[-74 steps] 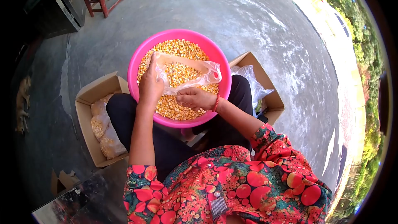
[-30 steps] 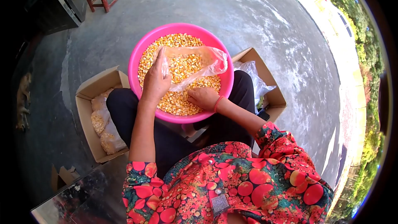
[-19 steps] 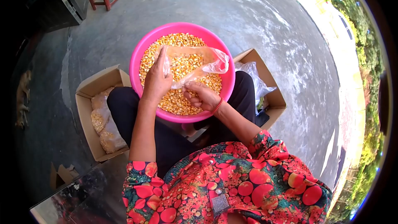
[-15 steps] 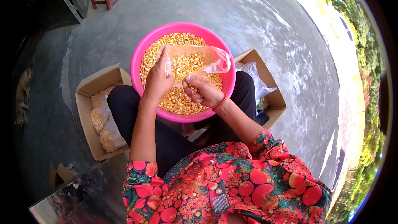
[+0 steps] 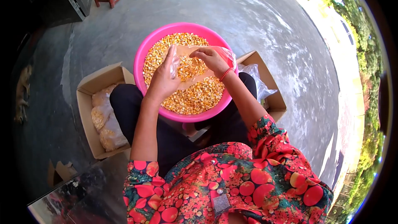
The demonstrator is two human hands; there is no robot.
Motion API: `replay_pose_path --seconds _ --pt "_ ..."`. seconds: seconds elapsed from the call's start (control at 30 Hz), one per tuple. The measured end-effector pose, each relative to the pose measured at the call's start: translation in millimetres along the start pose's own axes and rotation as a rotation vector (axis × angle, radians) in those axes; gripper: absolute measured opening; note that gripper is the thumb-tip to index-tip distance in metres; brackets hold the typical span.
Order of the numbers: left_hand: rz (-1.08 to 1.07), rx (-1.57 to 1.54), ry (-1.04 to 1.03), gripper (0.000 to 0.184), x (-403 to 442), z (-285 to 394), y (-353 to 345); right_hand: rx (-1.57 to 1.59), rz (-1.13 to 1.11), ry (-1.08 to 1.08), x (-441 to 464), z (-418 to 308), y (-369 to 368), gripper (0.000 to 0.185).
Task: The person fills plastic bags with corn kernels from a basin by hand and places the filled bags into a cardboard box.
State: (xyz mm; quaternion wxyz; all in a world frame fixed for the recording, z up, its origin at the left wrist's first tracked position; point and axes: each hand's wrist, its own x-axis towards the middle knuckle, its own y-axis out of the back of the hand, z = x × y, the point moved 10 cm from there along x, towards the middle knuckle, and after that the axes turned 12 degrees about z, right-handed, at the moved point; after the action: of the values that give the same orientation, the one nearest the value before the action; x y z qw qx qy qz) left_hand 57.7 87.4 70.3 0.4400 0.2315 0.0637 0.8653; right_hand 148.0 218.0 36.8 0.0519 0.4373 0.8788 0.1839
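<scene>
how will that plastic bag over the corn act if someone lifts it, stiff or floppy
The bag is probably floppy: its film creases beside the left hand. It should weigh little by itself, since the film looks thin enough to see the tub through. Loose corn lies beneath, so any inside would likely slide.

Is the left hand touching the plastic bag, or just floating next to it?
Touching. The head view shows the left hand with the plastic bag's edge right against its fingers and thumb.
</scene>
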Motion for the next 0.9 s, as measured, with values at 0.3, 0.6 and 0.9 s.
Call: replay_pose_path --seconds 0.3,0.6,0.9 --pt "0.027 0.057 0.022 0.081 2 -6 1 -0.204 -0.095 0.252 -59 -43 4 0.012" --pt "0.053 0.067 -0.019 0.077 2 -7 5 -0.241 -0.334 0.714 -116 -29 -108 0.019" --pt "0.056 0.059 -0.038 0.079 4 -8 5 -0.529 -0.461 0.724 -123 8 -101 0.015"
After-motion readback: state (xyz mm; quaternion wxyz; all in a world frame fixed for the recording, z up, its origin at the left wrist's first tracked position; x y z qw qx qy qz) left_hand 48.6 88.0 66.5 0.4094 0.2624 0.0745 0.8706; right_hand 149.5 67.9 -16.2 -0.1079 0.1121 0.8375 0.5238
